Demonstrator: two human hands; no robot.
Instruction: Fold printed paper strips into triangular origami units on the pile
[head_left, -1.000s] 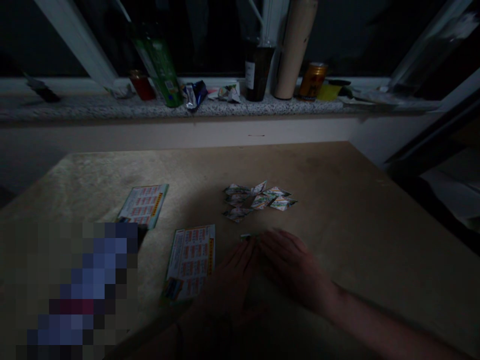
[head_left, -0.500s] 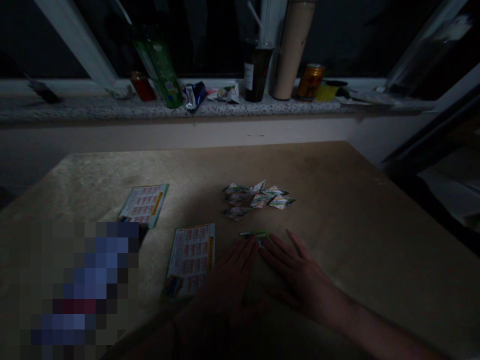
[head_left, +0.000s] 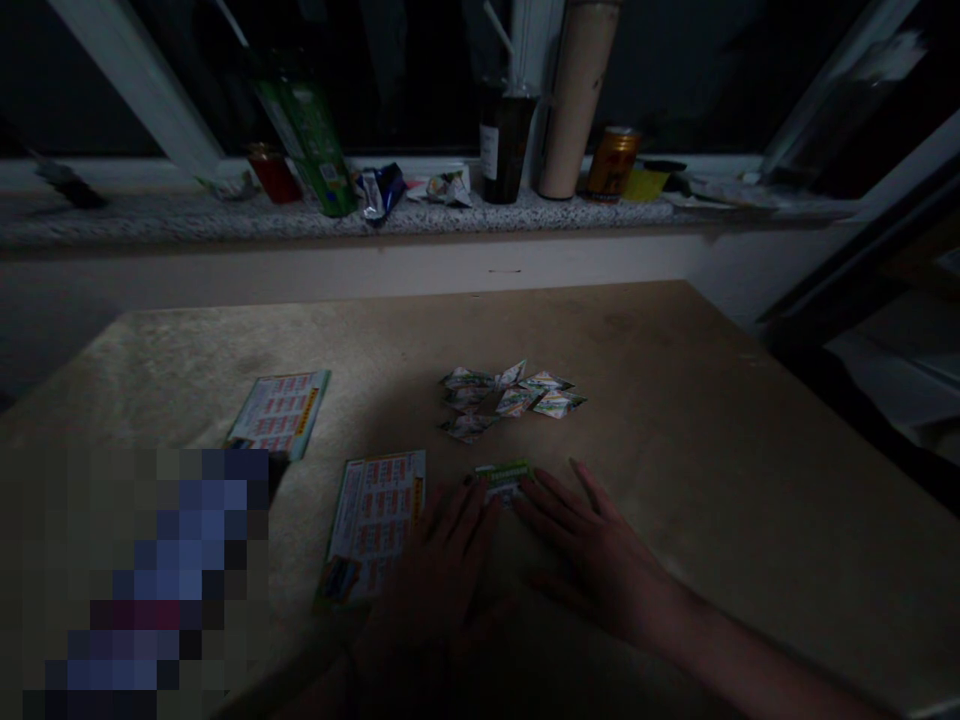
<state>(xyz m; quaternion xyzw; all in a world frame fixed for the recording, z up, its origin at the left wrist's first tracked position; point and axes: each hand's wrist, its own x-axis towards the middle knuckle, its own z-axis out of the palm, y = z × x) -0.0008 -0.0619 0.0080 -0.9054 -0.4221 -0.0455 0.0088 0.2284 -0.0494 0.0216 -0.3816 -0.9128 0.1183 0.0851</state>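
A small printed paper (head_left: 507,474) with a green top edge lies on the table between my hands. My left hand (head_left: 442,550) rests flat with its fingers stretched out, its fingertips on the paper's left side. Laid flat as well, my right hand (head_left: 589,535) touches the paper's right edge with its fingertips, the fingers straight. Beyond the hands sits a cluster of several folded paper pieces (head_left: 517,402), pointed in shape. A calendar-like printed sheet (head_left: 379,510) lies to the left, partly behind my left hand. The lower part of the small paper is in shadow.
Farther left lies a second printed sheet (head_left: 283,408), near a blurred-out blue patch (head_left: 176,560). Behind the wooden table (head_left: 675,400), a stone windowsill (head_left: 442,219) carries a green bottle (head_left: 311,150), a dark cup (head_left: 504,150), an orange can (head_left: 615,163) and a tall tube (head_left: 577,100).
My left hand has slid left and slightly back along the small paper, so more of its printed surface shows. My right hand stays almost in place. The view has shifted slightly.
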